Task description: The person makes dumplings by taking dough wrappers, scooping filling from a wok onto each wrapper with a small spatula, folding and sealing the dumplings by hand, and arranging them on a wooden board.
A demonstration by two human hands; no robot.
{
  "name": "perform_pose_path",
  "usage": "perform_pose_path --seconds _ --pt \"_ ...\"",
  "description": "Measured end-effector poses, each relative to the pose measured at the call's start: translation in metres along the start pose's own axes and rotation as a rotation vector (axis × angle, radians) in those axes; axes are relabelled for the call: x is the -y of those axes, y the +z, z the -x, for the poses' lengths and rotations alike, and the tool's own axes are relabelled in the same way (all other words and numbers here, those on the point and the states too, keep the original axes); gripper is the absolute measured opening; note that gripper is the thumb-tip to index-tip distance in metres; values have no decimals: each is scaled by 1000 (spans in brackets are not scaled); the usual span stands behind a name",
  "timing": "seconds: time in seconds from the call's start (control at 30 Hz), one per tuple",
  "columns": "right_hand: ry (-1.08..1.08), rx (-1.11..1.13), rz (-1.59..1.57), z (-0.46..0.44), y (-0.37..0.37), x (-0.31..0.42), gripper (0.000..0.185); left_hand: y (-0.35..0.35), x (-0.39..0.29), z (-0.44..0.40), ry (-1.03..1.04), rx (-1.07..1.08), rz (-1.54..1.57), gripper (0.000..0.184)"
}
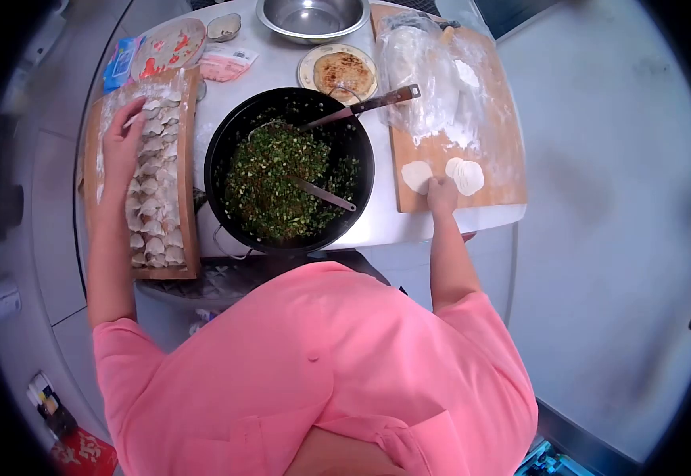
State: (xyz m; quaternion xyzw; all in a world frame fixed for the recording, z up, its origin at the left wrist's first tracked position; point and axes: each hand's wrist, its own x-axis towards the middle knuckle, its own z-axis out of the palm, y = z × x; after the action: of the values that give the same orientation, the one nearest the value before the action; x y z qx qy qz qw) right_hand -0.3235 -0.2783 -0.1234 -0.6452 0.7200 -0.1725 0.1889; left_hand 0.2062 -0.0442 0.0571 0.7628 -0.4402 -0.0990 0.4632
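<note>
Working across two boards at once. Left hand [123, 139] at the upper end of the dumplings [149, 186], rowed on a floured wooden board [189, 238], left of frame. Right hand [442, 194] low on the other wooden board [512, 174], right of centre.

Step in hand, my reading: fetching a dough wrapper, one dumpling perhaps just set down. Next move would call for a light pinch at the edge, one thin round without its neighbours.

Single wrapper [417, 177] lies flat just left of the right fingertips; overlapped wrappers [468, 176] just to their right. Right fingers bunched, pointing down; cannot tell whether they have dough pinched. Left fingers bent beside the top dumplings; cannot tell if one is gripped. Chopped green filling [270, 174] in a black pot [368, 170], mid-frame, between the hands.
</note>
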Motion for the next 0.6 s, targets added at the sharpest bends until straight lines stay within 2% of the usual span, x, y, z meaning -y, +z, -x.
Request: perform_pose_path --seconds 0.07,0.1,0.13,0.2,0.23,0.3,0.33,0.37,0.43,0.47,0.5,0.57,0.6 --pt "-49 -61 -48 1 -6 14 22 23 -19 17 -10 41 184 27" --pt "-59 -50 -54 3 -8 24 22 37 -33 27 -109 85 302 26" --pt "-117 -12 -262 8 -11 36 20 51 -65 40 -185 115 378 26" --pt "-232 82 -582 29 -29 74 16 86 -72 61 -238 239 865 33" --pt "-291 136 -695 49 -43 103 14 104 -79 74 -197 284 930 37" --pt "-314 298 -1006 87 -62 151 11 146 -72 91 -429 329 1369 44" --pt "-287 382 -1056 102 -65 171 11 156 -94 98 -671 267 1501 50" --pt "-260 465 -1104 114 -63 185 12 167 -97 105 -778 303 1686 55" --pt "-198 601 -1020 128 -41 197 13 178 -112 115 -775 357 1935 58" --pt "-249 642 -1025 132 -30 200 16 178 -113 120 -793 326 1964 48" --pt "-300 686 -1028 132 -19 200 18 179 -109 123 -787 320 1962 48" --pt "-330 705 -928 131 -7 192 24 180 -93 132 -778 71 1733 38" --pt "-644 475 -560 129 -5 187 25 175 -78 135 -864 30 1840 34"
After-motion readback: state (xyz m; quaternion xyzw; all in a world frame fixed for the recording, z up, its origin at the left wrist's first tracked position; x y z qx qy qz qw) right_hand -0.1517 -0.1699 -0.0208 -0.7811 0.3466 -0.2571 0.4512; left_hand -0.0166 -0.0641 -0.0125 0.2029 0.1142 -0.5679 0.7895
